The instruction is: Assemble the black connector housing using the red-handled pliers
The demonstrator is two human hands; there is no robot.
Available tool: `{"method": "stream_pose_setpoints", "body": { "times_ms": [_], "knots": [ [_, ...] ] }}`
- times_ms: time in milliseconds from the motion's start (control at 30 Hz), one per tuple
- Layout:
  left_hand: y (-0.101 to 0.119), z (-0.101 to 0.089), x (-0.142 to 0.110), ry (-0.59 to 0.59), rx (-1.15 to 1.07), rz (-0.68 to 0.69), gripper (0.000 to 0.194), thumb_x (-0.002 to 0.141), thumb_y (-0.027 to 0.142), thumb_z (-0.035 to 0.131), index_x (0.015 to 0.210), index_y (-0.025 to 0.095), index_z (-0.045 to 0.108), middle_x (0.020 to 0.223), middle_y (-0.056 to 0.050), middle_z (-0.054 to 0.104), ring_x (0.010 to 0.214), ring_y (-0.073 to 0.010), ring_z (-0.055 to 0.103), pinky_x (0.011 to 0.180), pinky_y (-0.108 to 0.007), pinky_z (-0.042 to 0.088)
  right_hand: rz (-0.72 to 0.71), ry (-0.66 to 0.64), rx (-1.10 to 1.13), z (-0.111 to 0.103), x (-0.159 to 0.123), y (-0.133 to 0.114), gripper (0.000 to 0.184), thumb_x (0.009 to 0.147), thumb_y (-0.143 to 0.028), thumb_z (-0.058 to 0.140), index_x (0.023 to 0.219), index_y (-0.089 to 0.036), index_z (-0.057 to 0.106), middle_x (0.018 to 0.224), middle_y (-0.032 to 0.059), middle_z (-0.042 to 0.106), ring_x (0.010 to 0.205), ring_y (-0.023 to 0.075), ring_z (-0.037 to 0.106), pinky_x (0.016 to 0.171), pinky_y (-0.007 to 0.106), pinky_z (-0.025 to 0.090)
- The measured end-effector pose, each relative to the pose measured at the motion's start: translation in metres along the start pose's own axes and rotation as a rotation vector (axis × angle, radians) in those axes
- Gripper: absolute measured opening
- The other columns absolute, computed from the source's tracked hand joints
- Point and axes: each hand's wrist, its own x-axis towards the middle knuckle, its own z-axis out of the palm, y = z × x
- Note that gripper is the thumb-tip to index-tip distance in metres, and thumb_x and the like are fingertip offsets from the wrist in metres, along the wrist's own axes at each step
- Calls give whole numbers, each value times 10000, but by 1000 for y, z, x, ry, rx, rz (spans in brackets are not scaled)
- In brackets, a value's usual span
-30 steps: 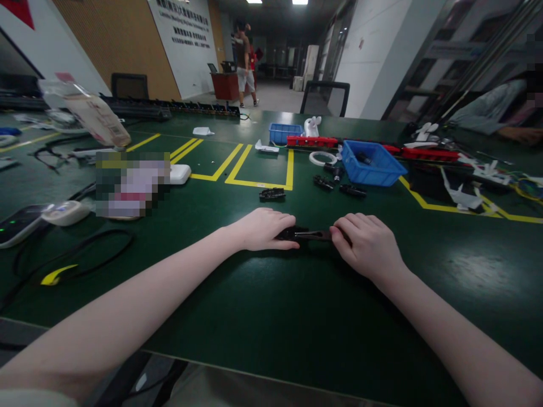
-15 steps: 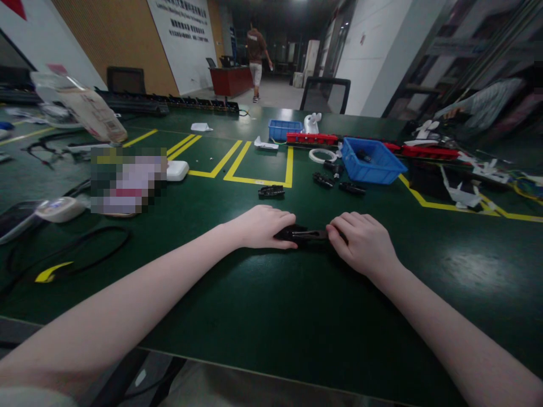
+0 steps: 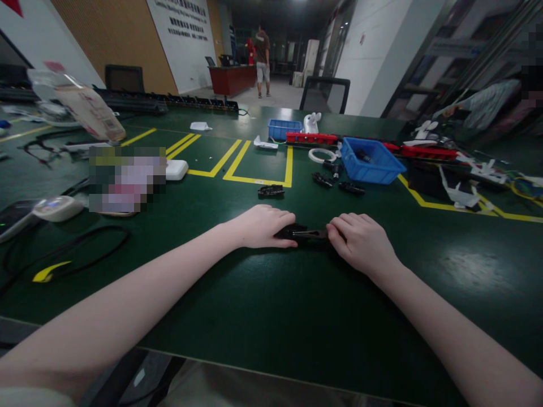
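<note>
A dark, elongated black part [image 3: 309,234] with a glossy edge lies between my two hands, low over the green table. My left hand [image 3: 266,226] is closed round its left end, thumb below and fingers on top. At the other end, the curled fingers and thumb of my right hand [image 3: 363,240] pinch its tip. Both ends are hidden by my fingers, and I cannot tell its exact kind. Just beyond my left hand lies a small black ridged piece [image 3: 270,191]. Similar black pieces, one a slim piece [image 3: 352,188], rest farther right.
A blue bin [image 3: 371,164] with dark items stands ahead to the right, near a white ring [image 3: 322,155] and red strips [image 3: 311,138]. On the left are a blurred-out phone [image 3: 131,183], a bottle [image 3: 91,110] and a black cable [image 3: 102,257]. A person [image 3: 262,53] stands far back.
My hands and the black part stay almost in place. In the background the person has shifted slightly right, and a red figure shows beside them.
</note>
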Motion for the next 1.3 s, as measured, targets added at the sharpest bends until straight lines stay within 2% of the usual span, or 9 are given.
{"method": "stream_pose_setpoints", "body": {
  "times_ms": [433,733,867,1000,1167,1300],
  "knots": [
    [-1,0,0,14,25,20,355,856,523,480,894,171,516,820,-14,604,679,-163,561,598,-256,366,6,-21,21,1,1,-6,329,917,-286,343,776,-144,603,741,56,613,691,157,523,663,291,354],
    [0,1,0,17,17,1,357,856,523,478,913,173,522,832,-17,613,700,-164,576,623,-263,392,59,38,55,-4,0,-5,327,932,-331,326,826,-157,582,824,62,617,763,165,534,679,286,364],
    [0,0,-1,24,4,3,352,853,518,489,908,171,516,841,-18,615,704,-164,577,624,-260,400,98,73,50,-3,-1,4,338,939,-344,304,862,-151,572,858,73,604,790,173,531,698,292,375],
    [0,1,-1,25,-21,2,349,856,515,486,918,174,517,844,-14,612,712,-160,573,630,-260,401,101,48,-1,4,0,19,338,934,-370,316,857,-149,560,855,79,584,791,190,516,696,309,373],
    [-1,1,-1,17,-52,-7,345,857,514,488,907,174,517,851,-14,609,715,-159,563,636,-266,391,48,16,-93,10,10,30,321,911,-399,371,887,-133,549,878,102,561,820,221,490,741,345,365],
    [-2,2,-1,15,-80,-15,331,852,501,507,935,180,517,884,-14,612,748,-159,569,665,-268,398,-27,18,-174,7,23,35,332,883,-421,434,887,-113,556,886,126,561,834,244,475,751,358,346]
  ]
}}
